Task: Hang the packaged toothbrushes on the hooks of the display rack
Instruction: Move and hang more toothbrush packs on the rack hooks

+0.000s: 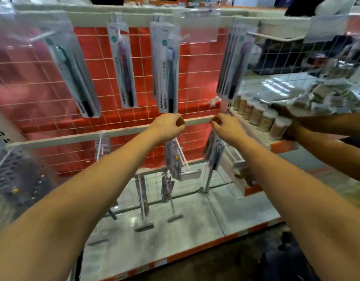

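Observation:
Packaged toothbrushes hang on the top hooks of the red grid rack (195,82): a teal pack (73,78), a purple pack (123,67), a blue bunch (165,72) and a bunch at the rack's right end (235,63). My left hand (168,126) is at the middle rail with fingers curled and thumb against forefinger, right above a bunch of packs (173,161) on a lower hook. What it pinches is hidden. My right hand (225,126) has curled fingers, and a toothbrush pack (213,153) dangles from under its palm.
Another person's arms (317,126) reach across from the right to a row of small jars (262,116) on the side shelf. More packs hang on the bottom hooks (142,195). A clear sign holder (199,27) sticks out at the top. Below lies the grey base shelf (195,230).

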`<move>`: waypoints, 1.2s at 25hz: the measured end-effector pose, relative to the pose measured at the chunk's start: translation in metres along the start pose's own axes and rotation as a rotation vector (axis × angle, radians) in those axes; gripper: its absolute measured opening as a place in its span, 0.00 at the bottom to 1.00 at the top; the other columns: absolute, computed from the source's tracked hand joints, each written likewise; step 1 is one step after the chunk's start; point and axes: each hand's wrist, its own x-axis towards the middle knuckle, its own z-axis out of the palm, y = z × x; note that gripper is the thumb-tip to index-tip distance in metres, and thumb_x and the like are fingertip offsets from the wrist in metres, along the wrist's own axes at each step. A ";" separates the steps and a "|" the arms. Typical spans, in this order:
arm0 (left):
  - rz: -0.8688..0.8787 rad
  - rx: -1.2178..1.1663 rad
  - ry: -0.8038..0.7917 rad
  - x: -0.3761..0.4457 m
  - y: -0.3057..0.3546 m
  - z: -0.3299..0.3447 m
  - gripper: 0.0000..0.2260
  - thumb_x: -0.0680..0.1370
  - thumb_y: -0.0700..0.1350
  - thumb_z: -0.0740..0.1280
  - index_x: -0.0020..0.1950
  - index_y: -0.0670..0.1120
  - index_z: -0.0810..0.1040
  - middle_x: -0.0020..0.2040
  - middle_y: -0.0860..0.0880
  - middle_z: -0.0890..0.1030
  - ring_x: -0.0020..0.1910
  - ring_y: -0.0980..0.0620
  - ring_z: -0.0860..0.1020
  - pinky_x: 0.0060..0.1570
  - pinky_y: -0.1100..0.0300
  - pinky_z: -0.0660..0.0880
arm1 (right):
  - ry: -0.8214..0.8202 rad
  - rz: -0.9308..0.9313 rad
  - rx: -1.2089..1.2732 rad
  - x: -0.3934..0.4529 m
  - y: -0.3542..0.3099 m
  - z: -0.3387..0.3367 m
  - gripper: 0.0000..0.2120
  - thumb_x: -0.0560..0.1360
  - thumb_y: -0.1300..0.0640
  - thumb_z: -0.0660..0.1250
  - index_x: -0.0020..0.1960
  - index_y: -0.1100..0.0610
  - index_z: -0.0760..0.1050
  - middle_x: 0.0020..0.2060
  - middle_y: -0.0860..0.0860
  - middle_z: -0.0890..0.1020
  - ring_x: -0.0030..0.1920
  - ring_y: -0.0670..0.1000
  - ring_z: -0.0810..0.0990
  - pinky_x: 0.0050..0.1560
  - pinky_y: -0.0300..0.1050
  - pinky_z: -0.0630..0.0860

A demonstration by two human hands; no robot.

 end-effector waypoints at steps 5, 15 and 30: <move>-0.090 -0.111 0.026 0.045 0.042 0.033 0.12 0.78 0.48 0.62 0.58 0.44 0.77 0.56 0.44 0.81 0.56 0.45 0.77 0.56 0.54 0.74 | -0.029 0.059 0.096 0.033 0.056 -0.031 0.09 0.77 0.54 0.60 0.53 0.56 0.76 0.49 0.53 0.81 0.49 0.54 0.77 0.47 0.42 0.71; -0.203 -0.297 0.098 0.087 0.087 0.043 0.12 0.78 0.48 0.63 0.59 0.45 0.76 0.58 0.47 0.79 0.56 0.49 0.76 0.56 0.57 0.73 | -0.089 -0.009 0.219 0.092 0.102 -0.046 0.13 0.80 0.56 0.59 0.61 0.61 0.72 0.58 0.56 0.78 0.56 0.52 0.75 0.52 0.42 0.68; -0.207 -0.400 0.088 0.154 0.094 0.015 0.19 0.78 0.47 0.63 0.67 0.42 0.69 0.65 0.44 0.74 0.59 0.48 0.74 0.59 0.56 0.72 | 0.091 0.106 0.504 0.146 0.101 -0.072 0.25 0.72 0.56 0.70 0.65 0.60 0.66 0.62 0.57 0.72 0.58 0.55 0.74 0.50 0.43 0.69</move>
